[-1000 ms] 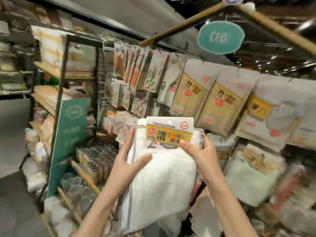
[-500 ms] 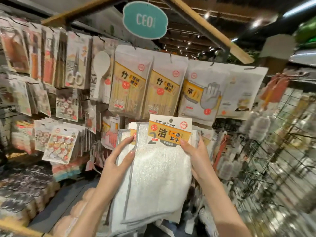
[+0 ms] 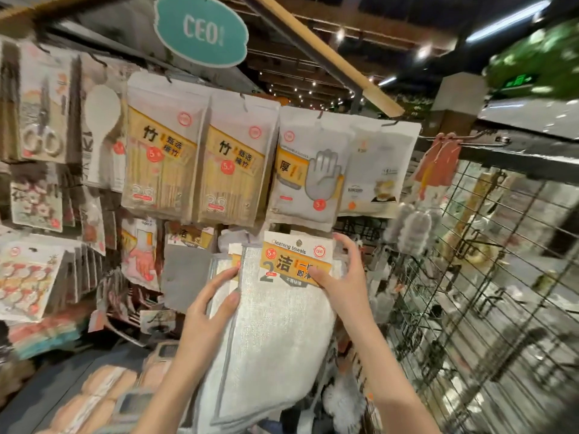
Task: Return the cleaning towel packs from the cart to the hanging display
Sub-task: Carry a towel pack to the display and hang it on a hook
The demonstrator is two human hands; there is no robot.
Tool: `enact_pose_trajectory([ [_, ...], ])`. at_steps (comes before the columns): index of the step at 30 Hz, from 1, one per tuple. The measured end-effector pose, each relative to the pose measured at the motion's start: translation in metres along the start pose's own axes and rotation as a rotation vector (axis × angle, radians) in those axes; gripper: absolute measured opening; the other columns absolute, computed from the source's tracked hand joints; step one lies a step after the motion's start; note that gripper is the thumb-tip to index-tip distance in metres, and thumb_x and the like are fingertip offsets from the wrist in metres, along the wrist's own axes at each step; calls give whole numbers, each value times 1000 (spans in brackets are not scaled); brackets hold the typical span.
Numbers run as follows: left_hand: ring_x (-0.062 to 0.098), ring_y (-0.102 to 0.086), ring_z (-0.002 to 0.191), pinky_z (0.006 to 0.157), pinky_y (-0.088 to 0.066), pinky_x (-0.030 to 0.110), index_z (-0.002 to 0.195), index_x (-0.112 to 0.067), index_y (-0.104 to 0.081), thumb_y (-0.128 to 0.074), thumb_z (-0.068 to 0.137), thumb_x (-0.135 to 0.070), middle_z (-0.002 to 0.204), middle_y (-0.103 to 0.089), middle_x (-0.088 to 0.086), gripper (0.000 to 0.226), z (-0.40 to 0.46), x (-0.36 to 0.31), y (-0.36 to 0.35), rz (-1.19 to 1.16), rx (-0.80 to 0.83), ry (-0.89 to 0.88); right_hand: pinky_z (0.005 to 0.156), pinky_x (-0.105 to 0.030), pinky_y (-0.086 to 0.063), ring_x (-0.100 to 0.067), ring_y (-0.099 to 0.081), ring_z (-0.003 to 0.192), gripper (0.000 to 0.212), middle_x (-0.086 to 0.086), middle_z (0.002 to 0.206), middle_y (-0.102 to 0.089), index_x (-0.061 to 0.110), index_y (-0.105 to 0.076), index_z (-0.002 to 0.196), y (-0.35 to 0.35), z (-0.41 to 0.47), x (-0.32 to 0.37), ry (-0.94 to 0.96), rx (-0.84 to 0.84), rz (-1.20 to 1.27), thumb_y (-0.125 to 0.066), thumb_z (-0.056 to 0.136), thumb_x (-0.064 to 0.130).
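A white cleaning towel pack (image 3: pixel 275 333) with a grey edge and a yellow "Cleaning towels" header card hangs upright in front of me, its card just under the hanging display (image 3: pixel 219 158) of bagged goods. My left hand (image 3: pixel 208 311) holds its left edge, with more towel packs (image 3: pixel 224 270) stacked behind. My right hand (image 3: pixel 341 280) pinches the header card at its right side, thumb on the front, fingers behind. The hook behind the card is hidden.
Bamboo stick bags (image 3: pixel 163 158), a glove pack (image 3: pixel 308 173) and scissors cards (image 3: pixel 42 108) hang above and left. A wire grid rack (image 3: pixel 488 277) with brushes stands at the right. A teal CEO sign (image 3: pixel 202 29) hangs overhead. Sponges (image 3: pixel 106 386) lie on a low shelf at the lower left.
My view has swung right along the display and closer to it. Both hands have raised the towel pack until its card sits just below the glove pack.
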State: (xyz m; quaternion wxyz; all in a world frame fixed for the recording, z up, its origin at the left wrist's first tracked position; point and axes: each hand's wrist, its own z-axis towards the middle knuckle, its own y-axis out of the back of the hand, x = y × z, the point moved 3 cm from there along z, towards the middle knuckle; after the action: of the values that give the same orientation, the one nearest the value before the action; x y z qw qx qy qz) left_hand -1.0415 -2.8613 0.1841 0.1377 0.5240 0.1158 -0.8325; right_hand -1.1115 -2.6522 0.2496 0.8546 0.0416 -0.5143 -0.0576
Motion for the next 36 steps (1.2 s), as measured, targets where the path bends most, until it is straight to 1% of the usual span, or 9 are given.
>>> enact_pose_trajectory([
  [4, -25, -44, 109, 82, -33, -6, 119, -33, -61, -58, 92, -14, 120, -57, -31, 32, 5, 10, -18, 45, -45, -16, 83, -26, -54, -12, -56, 108, 56, 16, 115, -55, 42, -55, 105, 27, 11, -28, -26, 40, 27, -68, 77, -6],
  [9, -24, -44, 110, 83, -32, -5, 121, -28, -61, -57, 93, -10, 122, -56, -27, 33, 20, 12, -16, 106, -106, -53, 66, -8, -48, -1, -56, 98, 45, 0, 116, -57, 20, -56, 110, 43, 26, -62, -81, -5, 63, -66, 78, -10],
  [14, -18, -45, 116, 89, -33, 3, 121, -35, -60, -56, 94, -12, 123, -57, -28, 36, 40, 18, -11, 154, -94, -59, 89, -31, -48, -13, -51, 109, 48, 18, 109, -53, 28, -55, 110, 38, 47, -84, -128, -32, 5, -67, 79, -6],
  [16, -9, -45, 121, 96, -33, 17, 122, -33, -60, -56, 94, -11, 126, -57, -21, 35, 48, 22, -8, 171, -84, -44, 88, -26, -49, -9, -54, 104, 50, 21, 107, -53, 35, -56, 102, 31, 56, -88, -138, -29, 12, -67, 78, -8],
  [19, -12, -43, 119, 97, -32, 23, 120, -38, -59, -56, 94, -13, 125, -56, -24, 36, 58, 24, -1, 183, -84, -46, 68, -7, -47, 0, -54, 96, 55, 19, 103, -55, 41, -55, 94, 23, 67, -95, -133, -40, -8, -66, 77, -10],
  [23, -9, -45, 118, 97, -33, 26, 119, -41, -58, -56, 94, -13, 123, -56, -25, 38, 66, 28, 10, 186, -110, -46, 67, -11, -48, -12, -54, 101, 48, 7, 106, -56, 27, -55, 104, 23, 76, -107, -148, -77, -27, -66, 77, -12],
  [26, -3, -45, 121, 98, -33, 28, 122, -38, -58, -56, 94, -14, 125, -55, -25, 37, 69, 32, 11, 197, -108, -44, 64, -8, -47, -8, -54, 95, 48, 5, 107, -56, 23, -55, 108, 25, 82, -111, -146, -93, -47, -65, 77, -13],
  [31, -21, -41, 114, 98, -32, 27, 119, -47, -57, -56, 94, -18, 122, -53, -35, 39, 72, 34, 9, 176, -115, -32, 62, -8, -47, -3, -57, 91, 50, 3, 110, -59, 22, -57, 116, 23, 89, -114, -171, -77, -86, -64, 79, -11],
  [36, -20, -41, 116, 98, -33, 28, 118, -49, -57, -57, 94, -17, 122, -54, -36, 40, 71, 35, 2, 180, -120, -42, 63, -8, -48, -2, -56, 92, 51, 7, 110, -56, 24, -56, 117, 23, 86, -119, -170, -98, -80, -63, 80, -11],
])
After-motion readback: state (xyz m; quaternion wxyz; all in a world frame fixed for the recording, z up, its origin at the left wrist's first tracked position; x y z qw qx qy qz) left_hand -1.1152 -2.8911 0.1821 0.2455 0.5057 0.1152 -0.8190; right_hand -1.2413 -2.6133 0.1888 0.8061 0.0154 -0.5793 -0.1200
